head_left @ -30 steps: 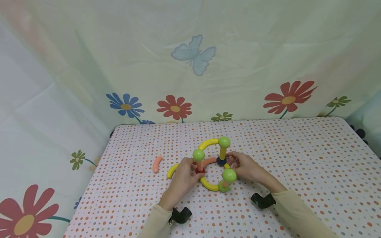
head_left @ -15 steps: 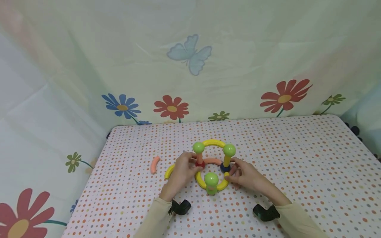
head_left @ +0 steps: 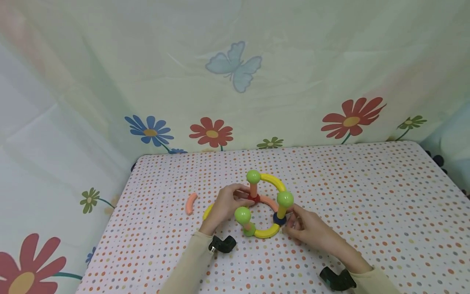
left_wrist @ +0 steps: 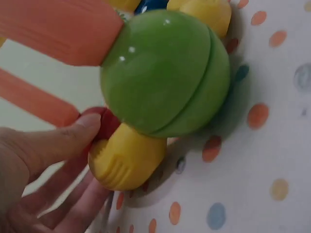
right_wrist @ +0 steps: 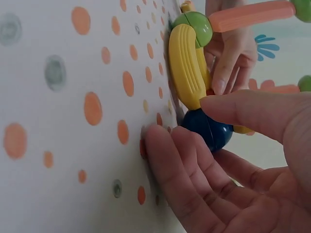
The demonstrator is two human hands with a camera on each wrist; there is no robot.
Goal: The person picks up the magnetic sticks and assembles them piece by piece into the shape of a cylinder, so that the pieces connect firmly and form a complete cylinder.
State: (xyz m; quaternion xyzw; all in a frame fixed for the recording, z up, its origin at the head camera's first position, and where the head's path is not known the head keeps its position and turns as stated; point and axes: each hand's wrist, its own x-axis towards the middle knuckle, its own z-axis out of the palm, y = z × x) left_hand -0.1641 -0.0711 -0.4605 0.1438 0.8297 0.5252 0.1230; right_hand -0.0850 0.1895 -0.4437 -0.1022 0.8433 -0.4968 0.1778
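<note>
A toy construction of rods and balls stands on the table. Its base ring joins a red ball [head_left: 254, 198], a dark blue ball [head_left: 280, 219] and a green ball [head_left: 249, 230] with curved rods. Upright sticks on these carry light green balls, and a yellow curved rod [head_left: 273, 181] links the two rear tops. My left hand [head_left: 223, 207] pinches the red ball, its thumb [left_wrist: 73, 133] showing in the left wrist view. My right hand [head_left: 312, 230] holds the dark blue ball between thumb and fingers; in its wrist view, the ball [right_wrist: 209, 130] is partly covered.
A loose coral curved rod [head_left: 191, 203] lies left of the construction. Beside it, a yellow curved rod [head_left: 207, 212] is mostly hidden by my left hand. The dotted tablecloth [head_left: 367, 196] reaches back to a flowered curtain [head_left: 293, 81].
The construction has turned clockwise as seen from above. Its front green ball has swung left, the dark blue ball has come nearer, and the red ball has gone back, my hands moving with them.
</note>
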